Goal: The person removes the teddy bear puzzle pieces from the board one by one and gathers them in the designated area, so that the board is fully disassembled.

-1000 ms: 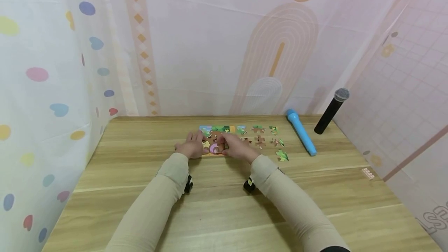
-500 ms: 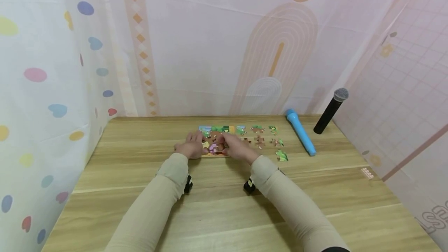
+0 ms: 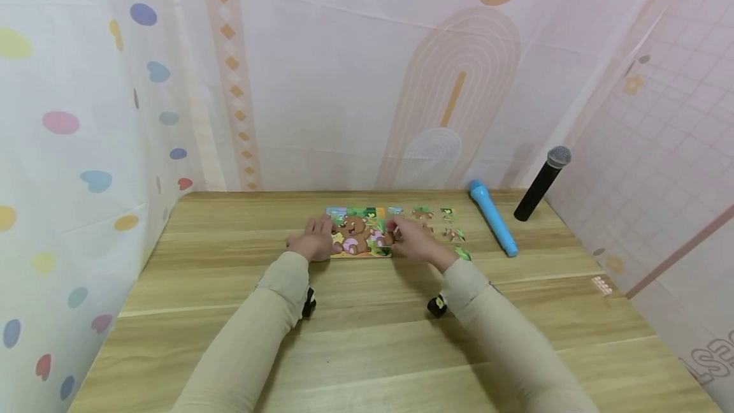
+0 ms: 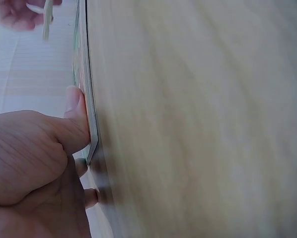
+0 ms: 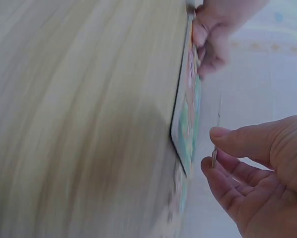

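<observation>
A bear jigsaw puzzle (image 3: 357, 227) lies flat near the back of the table. My left hand (image 3: 311, 242) rests at its left end. In the left wrist view the thumb (image 4: 76, 106) presses on the puzzle's rim, while other fingertips reach past the corner to the tabletop. My right hand (image 3: 417, 242) is raised at the puzzle's right end. Between thumb and fingers it pinches a thin puzzle piece (image 5: 214, 156), seen edge-on in the right wrist view, so its picture is hidden. The left wrist view also has this piece (image 4: 47, 20).
Several loose puzzle pieces (image 3: 454, 234) are spread to the right of the puzzle, some partly behind my right hand. Beyond them lie a blue microphone (image 3: 494, 218) and an upright black microphone (image 3: 541, 183). A small pink block (image 3: 602, 284) sits near the table's right edge. A printed curtain hangs behind.
My right hand has moved right, from over the puzzle's middle to its right end, uncovering the bear picture. My left hand has stayed in place.
</observation>
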A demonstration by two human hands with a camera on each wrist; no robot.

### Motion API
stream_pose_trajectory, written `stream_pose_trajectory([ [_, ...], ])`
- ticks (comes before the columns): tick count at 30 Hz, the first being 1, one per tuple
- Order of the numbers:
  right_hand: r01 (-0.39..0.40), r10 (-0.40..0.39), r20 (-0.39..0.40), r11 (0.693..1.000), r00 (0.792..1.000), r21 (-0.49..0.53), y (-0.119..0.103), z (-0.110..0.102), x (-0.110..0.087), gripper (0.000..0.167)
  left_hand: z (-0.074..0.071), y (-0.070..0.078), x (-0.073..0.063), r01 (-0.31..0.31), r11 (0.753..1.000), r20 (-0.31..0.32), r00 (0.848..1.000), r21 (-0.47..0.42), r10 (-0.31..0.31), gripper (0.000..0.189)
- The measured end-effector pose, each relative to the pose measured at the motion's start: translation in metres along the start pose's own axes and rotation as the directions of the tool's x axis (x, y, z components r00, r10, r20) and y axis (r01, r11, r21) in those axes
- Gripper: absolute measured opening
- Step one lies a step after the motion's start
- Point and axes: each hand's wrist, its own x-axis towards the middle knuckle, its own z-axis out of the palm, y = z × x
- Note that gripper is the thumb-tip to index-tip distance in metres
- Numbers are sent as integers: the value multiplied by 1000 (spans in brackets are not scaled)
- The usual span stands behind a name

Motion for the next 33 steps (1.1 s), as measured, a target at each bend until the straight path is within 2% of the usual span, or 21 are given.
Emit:
stream_pose_trajectory([
  [6,5,-6,-52,1000,999,-11,20,-20,-24,34,0,0,-1,5,1000,9,1000,22,-6,71],
  [15,-86,86,-18,996,996,-15,41,-32,-50,31,1,-2,0,-10,1000,5,1000,-2,10,61],
  [19,-109,109,9,994,994,-11,47,-32,-55,31,2,-2,0,-14,999,-10,1000,-32,13,56],
  [29,-152,154,56,988,986,-41,52,-33,-63,38,1,-2,-3,-29,999,-31,999,-38,28,56],
  [33,-149,149,58,989,987,-6,55,-33,-65,43,2,-3,-2,-28,999,-37,999,-44,26,56],
])
